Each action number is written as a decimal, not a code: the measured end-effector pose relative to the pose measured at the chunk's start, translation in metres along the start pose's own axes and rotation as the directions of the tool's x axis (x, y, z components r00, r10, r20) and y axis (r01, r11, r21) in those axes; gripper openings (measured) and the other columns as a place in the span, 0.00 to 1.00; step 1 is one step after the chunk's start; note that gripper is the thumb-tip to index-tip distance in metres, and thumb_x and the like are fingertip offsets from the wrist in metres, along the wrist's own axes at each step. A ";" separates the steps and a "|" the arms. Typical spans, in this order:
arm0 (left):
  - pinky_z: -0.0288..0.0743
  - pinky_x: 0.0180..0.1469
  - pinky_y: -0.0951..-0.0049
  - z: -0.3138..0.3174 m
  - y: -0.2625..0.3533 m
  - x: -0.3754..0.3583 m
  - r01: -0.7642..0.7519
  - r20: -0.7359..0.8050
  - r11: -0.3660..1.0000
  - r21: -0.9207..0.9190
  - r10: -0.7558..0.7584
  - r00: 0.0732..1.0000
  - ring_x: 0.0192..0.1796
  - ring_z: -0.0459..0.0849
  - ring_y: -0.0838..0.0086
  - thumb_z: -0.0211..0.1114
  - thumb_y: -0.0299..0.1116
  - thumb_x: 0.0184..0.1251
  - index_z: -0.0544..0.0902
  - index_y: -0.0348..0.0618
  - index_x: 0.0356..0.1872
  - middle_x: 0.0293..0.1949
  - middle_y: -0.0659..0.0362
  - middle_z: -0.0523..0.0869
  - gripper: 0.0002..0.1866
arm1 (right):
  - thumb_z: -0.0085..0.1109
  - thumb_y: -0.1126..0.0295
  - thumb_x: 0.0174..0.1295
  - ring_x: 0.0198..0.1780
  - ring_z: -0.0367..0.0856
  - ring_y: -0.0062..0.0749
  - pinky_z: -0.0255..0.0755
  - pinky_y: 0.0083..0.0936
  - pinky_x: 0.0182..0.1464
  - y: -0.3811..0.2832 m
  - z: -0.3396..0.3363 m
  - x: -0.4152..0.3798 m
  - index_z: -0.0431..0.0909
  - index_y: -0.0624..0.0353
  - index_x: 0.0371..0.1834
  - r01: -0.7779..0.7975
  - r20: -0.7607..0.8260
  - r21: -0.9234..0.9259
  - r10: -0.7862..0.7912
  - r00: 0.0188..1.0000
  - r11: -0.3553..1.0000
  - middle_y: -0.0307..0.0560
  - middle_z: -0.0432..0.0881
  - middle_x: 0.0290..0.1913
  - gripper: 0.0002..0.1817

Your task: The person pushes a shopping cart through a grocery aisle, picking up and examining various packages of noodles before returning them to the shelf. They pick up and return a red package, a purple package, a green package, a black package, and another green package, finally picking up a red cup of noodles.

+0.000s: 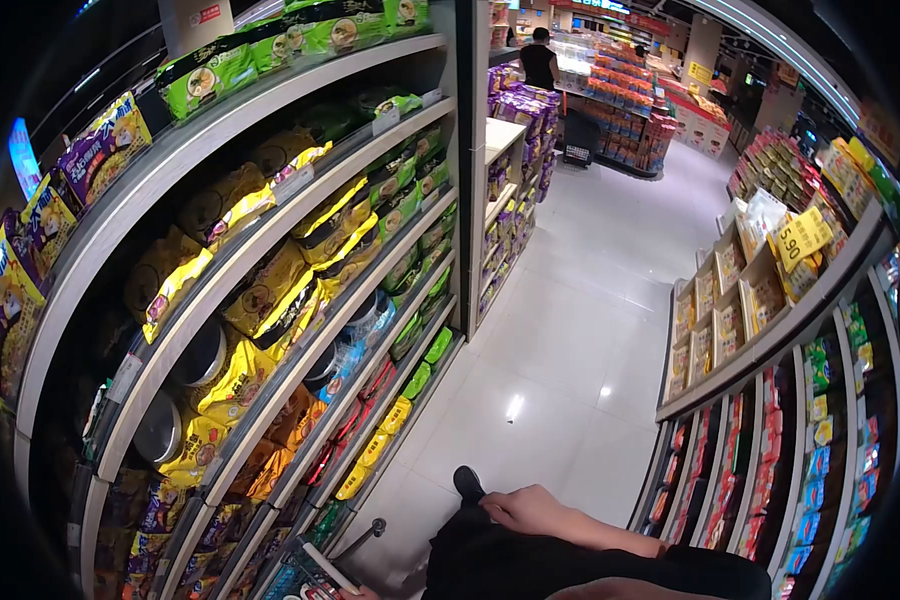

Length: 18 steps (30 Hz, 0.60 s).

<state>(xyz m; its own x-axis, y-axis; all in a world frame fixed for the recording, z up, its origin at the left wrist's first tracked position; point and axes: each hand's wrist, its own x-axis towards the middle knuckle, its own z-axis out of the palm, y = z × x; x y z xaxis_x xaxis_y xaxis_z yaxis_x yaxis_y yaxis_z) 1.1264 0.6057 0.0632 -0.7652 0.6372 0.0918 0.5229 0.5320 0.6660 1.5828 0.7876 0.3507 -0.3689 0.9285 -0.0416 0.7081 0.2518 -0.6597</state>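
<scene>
My right hand hangs beside my dark clothing, above one black shoe. Its fingers are curled in, and I see nothing in them. At the bottom edge only a sliver of my left hand shows, at the pale handle of what looks like a shopping cart. The fingers seem closed on this handle, though most of the hand is cut off. Blue mesh and a dark wheel show near the handle. Close on the left stands a tall shelf with yellow, green and purple packets.
A tiled aisle floor runs ahead. On the right, a shelf holds small packets, with a yellow price sign on top. Farther on stand a person in black, a dark cart and stacked goods.
</scene>
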 end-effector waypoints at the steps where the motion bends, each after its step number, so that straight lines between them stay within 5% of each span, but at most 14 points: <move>1: 0.80 0.38 0.54 0.027 -0.012 0.005 0.019 -0.008 1.000 0.003 -0.019 1.000 0.33 0.85 0.52 0.69 0.33 0.66 0.85 0.41 0.41 0.31 0.48 0.84 0.08 | 0.59 0.58 0.78 0.29 0.89 0.54 0.85 0.50 0.36 0.004 -0.010 0.017 0.87 0.49 0.52 -0.003 0.006 -0.042 0.003 1.000 0.999 0.52 0.89 0.29 0.12; 2: 0.79 0.36 0.56 0.043 -0.012 0.009 -0.166 -0.237 0.924 0.345 0.256 0.937 0.32 0.85 0.56 0.67 0.34 0.69 0.85 0.42 0.41 0.30 0.50 0.84 0.08 | 0.59 0.58 0.78 0.29 0.89 0.54 0.85 0.50 0.36 0.008 -0.020 0.035 0.87 0.49 0.52 0.006 0.024 -0.043 -0.005 1.000 0.999 0.52 0.89 0.29 0.12; 3: 0.79 0.36 0.56 0.053 -0.013 0.010 -0.148 -0.238 0.923 0.355 0.243 0.940 0.32 0.85 0.56 0.67 0.34 0.69 0.85 0.42 0.41 0.30 0.50 0.84 0.08 | 0.60 0.59 0.78 0.29 0.89 0.52 0.85 0.46 0.35 0.012 -0.029 0.052 0.88 0.48 0.52 0.042 0.020 -0.097 -0.041 0.999 0.994 0.50 0.90 0.29 0.11; 6: 0.81 0.39 0.59 0.063 -0.017 0.012 -0.277 0.027 0.274 0.921 0.665 0.746 0.39 0.88 0.61 0.63 0.37 0.76 0.86 0.40 0.50 0.36 0.48 0.87 0.12 | 0.61 0.62 0.76 0.27 0.89 0.48 0.85 0.40 0.32 0.020 -0.050 0.103 0.89 0.49 0.51 0.136 -0.001 -0.161 -0.138 0.990 0.977 0.48 0.89 0.27 0.10; 7: 0.85 0.48 0.54 0.067 -0.009 -0.005 -0.337 0.284 0.628 0.701 0.188 0.940 0.48 0.91 0.55 0.64 0.36 0.75 0.84 0.34 0.59 0.44 0.40 0.89 0.19 | 0.61 0.62 0.76 0.27 0.89 0.48 0.84 0.40 0.32 0.022 -0.057 0.119 0.89 0.49 0.51 0.142 0.001 -0.159 -0.144 0.990 0.977 0.48 0.89 0.27 0.10; 8: 0.85 0.48 0.54 0.070 0.000 -0.018 -0.328 0.285 0.628 0.706 0.171 0.943 0.48 0.91 0.55 0.64 0.36 0.75 0.84 0.34 0.59 0.44 0.40 0.89 0.19 | 0.61 0.62 0.76 0.27 0.89 0.48 0.84 0.40 0.32 0.024 -0.063 0.134 0.89 0.49 0.51 0.146 0.018 -0.156 -0.144 0.989 0.977 0.48 0.89 0.27 0.10; 10: 0.81 0.47 0.46 0.049 0.138 0.006 0.125 0.212 0.947 0.294 -0.193 0.958 0.47 0.87 0.38 0.63 0.38 0.75 0.77 0.33 0.57 0.45 0.33 0.86 0.19 | 0.62 0.63 0.76 0.27 0.89 0.48 0.84 0.40 0.32 0.023 -0.072 0.160 0.90 0.50 0.50 0.151 -0.028 -0.163 -0.158 0.987 0.975 0.48 0.89 0.27 0.09; 11: 0.79 0.47 0.42 0.020 0.209 0.012 0.365 0.235 0.930 0.049 -0.366 0.900 0.46 0.85 0.29 0.62 0.38 0.74 0.74 0.32 0.56 0.46 0.29 0.85 0.20 | 0.61 0.61 0.77 0.28 0.89 0.52 0.84 0.45 0.33 0.021 -0.076 0.170 0.88 0.52 0.50 0.142 -0.029 -0.119 -0.146 0.989 0.983 0.51 0.88 0.26 0.10; 15: 0.78 0.54 0.39 0.101 0.099 -0.003 -0.104 0.108 0.914 0.392 0.066 0.992 0.50 0.88 0.32 0.58 0.39 0.81 0.75 0.31 0.59 0.44 0.32 0.88 0.19 | 0.61 0.61 0.76 0.29 0.89 0.51 0.85 0.44 0.34 0.030 -0.075 0.197 0.88 0.51 0.49 0.215 -0.007 -0.023 -0.215 0.977 0.976 0.49 0.89 0.28 0.10; 16: 0.77 0.55 0.39 0.119 0.080 -0.007 -0.079 0.059 0.916 0.393 0.061 0.996 0.52 0.87 0.32 0.59 0.40 0.80 0.76 0.31 0.59 0.45 0.32 0.88 0.20 | 0.61 0.62 0.76 0.30 0.90 0.50 0.85 0.44 0.35 0.035 -0.075 0.205 0.89 0.51 0.50 0.268 0.007 -0.021 -0.268 0.963 0.963 0.48 0.89 0.29 0.10; 17: 0.77 0.57 0.40 0.078 0.204 0.015 0.322 0.183 0.917 0.235 -0.367 0.912 0.51 0.87 0.32 0.61 0.39 0.77 0.76 0.32 0.60 0.44 0.32 0.88 0.21 | 0.61 0.62 0.76 0.30 0.90 0.50 0.85 0.44 0.35 0.039 -0.078 0.214 0.89 0.51 0.50 0.270 -0.001 -0.008 -0.270 0.963 0.963 0.48 0.89 0.29 0.10; 18: 0.77 0.56 0.41 0.083 0.208 0.017 0.296 0.186 0.913 0.282 -0.355 0.916 0.49 0.87 0.32 0.61 0.38 0.76 0.75 0.31 0.59 0.43 0.32 0.88 0.21 | 0.61 0.62 0.76 0.31 0.90 0.50 0.86 0.44 0.36 0.043 -0.081 0.221 0.88 0.51 0.50 0.256 0.060 -0.016 -0.254 0.965 0.967 0.49 0.90 0.29 0.10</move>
<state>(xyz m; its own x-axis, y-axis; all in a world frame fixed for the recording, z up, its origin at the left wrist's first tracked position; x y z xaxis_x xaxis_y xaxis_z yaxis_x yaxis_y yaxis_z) 1.2534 0.7742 0.1417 -0.8170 0.4988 -0.2895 0.3564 0.8313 0.4265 1.5805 1.0255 0.3740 -0.5725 0.8157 0.0824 0.5995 0.4851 -0.6367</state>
